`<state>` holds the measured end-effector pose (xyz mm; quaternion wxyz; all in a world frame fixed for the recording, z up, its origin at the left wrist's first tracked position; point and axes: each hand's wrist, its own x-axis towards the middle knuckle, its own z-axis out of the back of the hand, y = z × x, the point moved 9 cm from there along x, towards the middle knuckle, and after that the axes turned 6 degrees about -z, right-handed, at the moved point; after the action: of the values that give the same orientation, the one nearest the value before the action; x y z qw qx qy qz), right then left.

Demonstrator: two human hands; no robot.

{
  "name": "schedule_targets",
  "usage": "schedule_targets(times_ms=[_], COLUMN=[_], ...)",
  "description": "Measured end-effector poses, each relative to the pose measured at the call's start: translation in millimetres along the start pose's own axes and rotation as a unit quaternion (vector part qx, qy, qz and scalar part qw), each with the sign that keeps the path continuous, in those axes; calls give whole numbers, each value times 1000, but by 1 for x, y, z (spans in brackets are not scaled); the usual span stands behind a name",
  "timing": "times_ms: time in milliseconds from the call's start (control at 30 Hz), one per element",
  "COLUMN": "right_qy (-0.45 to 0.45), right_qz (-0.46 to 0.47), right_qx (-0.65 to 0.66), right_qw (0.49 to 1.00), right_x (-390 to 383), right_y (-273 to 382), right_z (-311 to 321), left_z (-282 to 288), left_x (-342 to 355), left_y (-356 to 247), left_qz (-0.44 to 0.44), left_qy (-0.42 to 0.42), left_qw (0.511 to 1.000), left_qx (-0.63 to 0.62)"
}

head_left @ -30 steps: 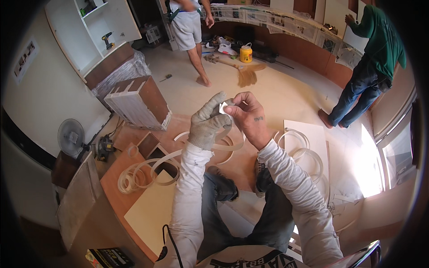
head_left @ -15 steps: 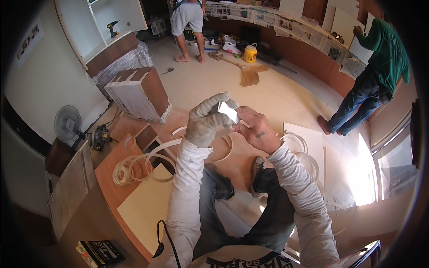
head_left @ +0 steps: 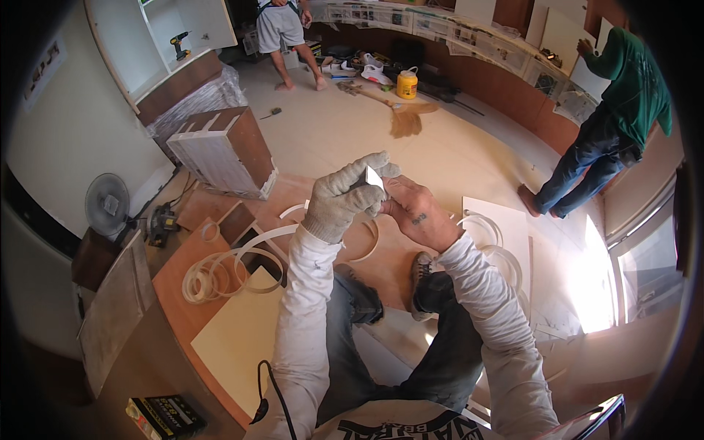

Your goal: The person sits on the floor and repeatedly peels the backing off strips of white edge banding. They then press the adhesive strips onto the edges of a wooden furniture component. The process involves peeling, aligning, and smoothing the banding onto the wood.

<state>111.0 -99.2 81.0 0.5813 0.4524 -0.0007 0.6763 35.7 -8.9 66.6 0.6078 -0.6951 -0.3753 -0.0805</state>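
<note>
The gloved left hand [head_left: 335,199] holds 1 small white piece [head_left: 373,177] between narrowed thumb and fingers. The bare right hand [head_left: 418,211] meets it from the right with curled fingers; their tips are partly hidden, so I cannot tell whether they pinch it too. Below and left of the fingers, a loose coil of pale strip [head_left: 191,284] lies on a reddish-brown board [head_left: 168,279]. Well beyond the fingertips are a broom [head_left: 405,121], a yellow container [head_left: 407,85] and 2 people: 1 in pale shorts [head_left: 281,28], 1 in a green top [head_left: 636,88].
</note>
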Motion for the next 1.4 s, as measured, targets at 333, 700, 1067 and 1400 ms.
schedule_targets(times_ms=[333, 700, 1067, 1400], right_qy=[-95, -50, -45, 36], right_qz=[-160, -279, -321, -418], right_qx=[76, 380, 463, 688], right_qw=[980, 880, 825, 592], right_x=[5, 1, -5, -21], right_y=[-34, -21, -25, -59], right_z=[15, 8, 0, -36], left_z=[0, -29, -34, -62], left_x=[5, -1, -5, -19], left_y=[-15, -41, -41, -36], left_qz=[-114, -247, -288, -326], left_qy=[-84, -44, -43, -44], left_qw=[964, 847, 801, 760], left_qx=[225, 470, 523, 561])
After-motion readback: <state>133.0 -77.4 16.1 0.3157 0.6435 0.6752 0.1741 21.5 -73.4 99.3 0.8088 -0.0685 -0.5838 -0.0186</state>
